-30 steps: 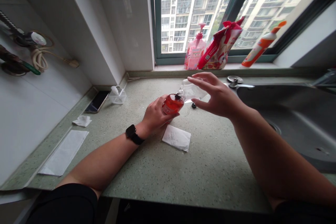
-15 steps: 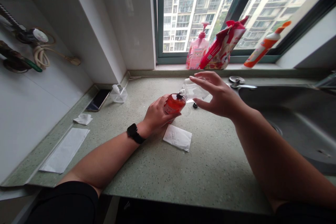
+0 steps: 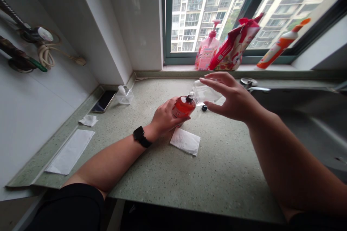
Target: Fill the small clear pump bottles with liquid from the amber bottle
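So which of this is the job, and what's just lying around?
In use:
red bottle in left hand
clear plastic bottle at right hand, neck to neck with it
black cap

Lying about:
phone
tissue
pink pump bottle
red pouch
orange-capped bottle

Speckled green stone countertop point(image 3: 173, 184), seen from above. Along the left wall: long white paper sheet point(image 3: 69, 152), small crumpled tissue point(image 3: 88, 120), dark smartphone point(image 3: 103, 101) lying at an angle, clear plastic container point(image 3: 124, 96) near the back corner. Centre: folded white tissue point(image 3: 185, 141), small black bottle cap point(image 3: 204, 108). Rear: window sill point(image 3: 273, 68) bearing pink pump bottle point(image 3: 207, 52), red printed pouch point(image 3: 233, 52), orange-and-white squeeze bottle point(image 3: 279, 45).
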A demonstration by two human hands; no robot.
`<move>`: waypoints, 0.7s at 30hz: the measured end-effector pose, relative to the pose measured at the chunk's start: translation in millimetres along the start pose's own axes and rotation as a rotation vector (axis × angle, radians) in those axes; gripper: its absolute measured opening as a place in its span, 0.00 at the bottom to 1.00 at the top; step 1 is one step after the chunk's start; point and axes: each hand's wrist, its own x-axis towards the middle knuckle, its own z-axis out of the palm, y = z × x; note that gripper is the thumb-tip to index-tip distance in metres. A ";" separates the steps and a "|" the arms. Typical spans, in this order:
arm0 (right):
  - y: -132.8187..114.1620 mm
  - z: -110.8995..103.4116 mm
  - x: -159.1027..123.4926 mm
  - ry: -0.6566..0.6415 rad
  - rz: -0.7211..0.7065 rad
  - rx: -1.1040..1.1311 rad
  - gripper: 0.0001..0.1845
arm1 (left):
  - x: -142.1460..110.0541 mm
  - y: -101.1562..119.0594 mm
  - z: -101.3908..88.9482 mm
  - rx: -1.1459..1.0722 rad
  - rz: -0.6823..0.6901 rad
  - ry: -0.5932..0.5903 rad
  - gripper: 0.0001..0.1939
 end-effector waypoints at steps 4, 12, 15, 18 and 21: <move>-0.6 -0.7 0.1 0.002 -0.015 0.001 0.43 | 0.3 0.7 -0.2 -0.005 0.002 -0.004 0.44; 0.2 -0.8 -0.8 -0.003 0.008 0.015 0.43 | -0.1 2.1 -0.5 0.009 -0.004 -0.009 0.43; 0.8 -2.4 -0.7 -0.024 0.020 0.016 0.44 | 0.0 2.2 -0.4 0.008 -0.006 -0.015 0.43; 0.1 -3.2 -0.6 -0.030 0.020 0.013 0.44 | 0.3 1.6 0.3 0.003 -0.007 -0.016 0.43; -1.3 -2.8 -0.8 -0.003 -0.010 0.003 0.41 | 0.2 1.1 0.9 0.000 -0.004 -0.014 0.44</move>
